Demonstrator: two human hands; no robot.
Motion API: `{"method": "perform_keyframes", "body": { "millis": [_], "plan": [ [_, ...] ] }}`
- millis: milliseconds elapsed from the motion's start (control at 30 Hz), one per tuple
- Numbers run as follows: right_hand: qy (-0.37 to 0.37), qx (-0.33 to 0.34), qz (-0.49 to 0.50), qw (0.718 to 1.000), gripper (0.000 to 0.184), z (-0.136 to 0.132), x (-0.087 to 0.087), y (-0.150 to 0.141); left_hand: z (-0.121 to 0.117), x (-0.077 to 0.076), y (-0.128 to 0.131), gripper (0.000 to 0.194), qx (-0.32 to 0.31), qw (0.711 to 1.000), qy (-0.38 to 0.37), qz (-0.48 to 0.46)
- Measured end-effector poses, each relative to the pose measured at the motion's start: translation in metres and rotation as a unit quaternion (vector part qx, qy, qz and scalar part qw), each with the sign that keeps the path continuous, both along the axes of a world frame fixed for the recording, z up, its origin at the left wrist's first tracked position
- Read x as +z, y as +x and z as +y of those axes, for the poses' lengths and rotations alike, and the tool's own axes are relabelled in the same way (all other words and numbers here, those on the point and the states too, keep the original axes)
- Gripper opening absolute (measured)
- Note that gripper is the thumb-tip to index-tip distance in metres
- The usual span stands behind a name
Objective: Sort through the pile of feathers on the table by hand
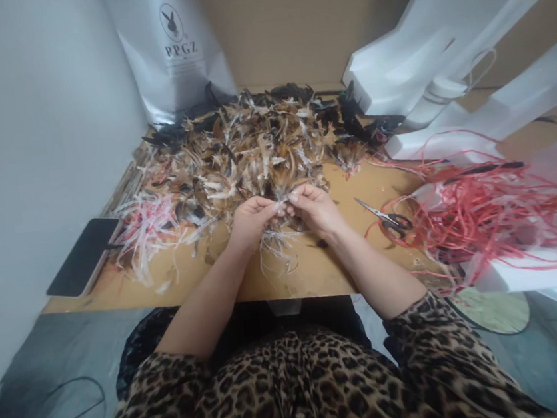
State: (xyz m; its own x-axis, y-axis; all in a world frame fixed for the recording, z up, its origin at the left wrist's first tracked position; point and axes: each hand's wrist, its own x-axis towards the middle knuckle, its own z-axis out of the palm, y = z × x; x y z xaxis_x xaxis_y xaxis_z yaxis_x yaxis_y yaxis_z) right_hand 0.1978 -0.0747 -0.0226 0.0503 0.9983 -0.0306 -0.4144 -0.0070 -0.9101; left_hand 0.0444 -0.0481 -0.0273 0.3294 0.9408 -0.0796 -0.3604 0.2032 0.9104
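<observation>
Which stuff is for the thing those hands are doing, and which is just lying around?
Probably for the job:
- small brown feather bunch, in the left hand and right hand
- big brown-and-black feather pile
- tangled red plastic-looking strips
- black-handled metal scissors

Probably just there:
- flat black-screened phone
- silvery bag with rabbit logo

the fine print beneath the bag's (171,20) logo at upper left is too small to read; the leopard-print garment (299,388) is cut off below.
</observation>
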Motion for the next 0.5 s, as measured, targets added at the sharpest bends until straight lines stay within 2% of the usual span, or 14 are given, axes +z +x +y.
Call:
{"method": "perform_keyframes", "body": {
  "millis": [200, 500],
  "plan": [
    [-0.003, -0.017, -0.004, 1.0, 0.047, 0.0007, 0.0016, -0.001, -0.0011, -0.002, 0.0007, 0.031, 0.028, 0.998, 0.048, 0.012],
    [0.0, -0.021, 0.003, 1.0, 0.045, 0.0012, 0.0, -0.0031, -0.0067, 0.0038, 0.0021, 0.03, 0.067, 0.993, 0.084, 0.04]
  ]
}}
